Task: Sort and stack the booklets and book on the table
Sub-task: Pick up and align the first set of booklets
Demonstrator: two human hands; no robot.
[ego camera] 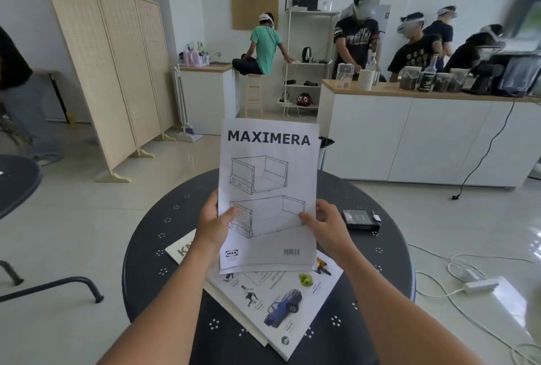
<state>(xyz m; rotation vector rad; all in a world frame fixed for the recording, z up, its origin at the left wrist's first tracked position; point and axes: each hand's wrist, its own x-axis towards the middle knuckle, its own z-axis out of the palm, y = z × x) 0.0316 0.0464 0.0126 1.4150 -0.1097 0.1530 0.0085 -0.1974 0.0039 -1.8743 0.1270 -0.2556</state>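
I hold a white MAXIMERA booklet (pixel 268 177) upright above the round dark table (pixel 164 271). My left hand (pixel 215 225) grips its lower left edge and my right hand (pixel 323 225) grips its lower right edge. Beneath it on the table lies a white picture book (pixel 281 303) with a blue car on its cover, resting on another white booklet whose edge shows at its left. A further booklet (pixel 181 249) with large letters peeks out at the left, mostly hidden by my left arm.
A small black box (pixel 361 219) lies on the table's right side. Another dark table (pixel 14 180) stands at the left. White cables and a power strip (pixel 480 285) trail on the floor at right. Several people work at a white counter (pixel 424 142) behind.
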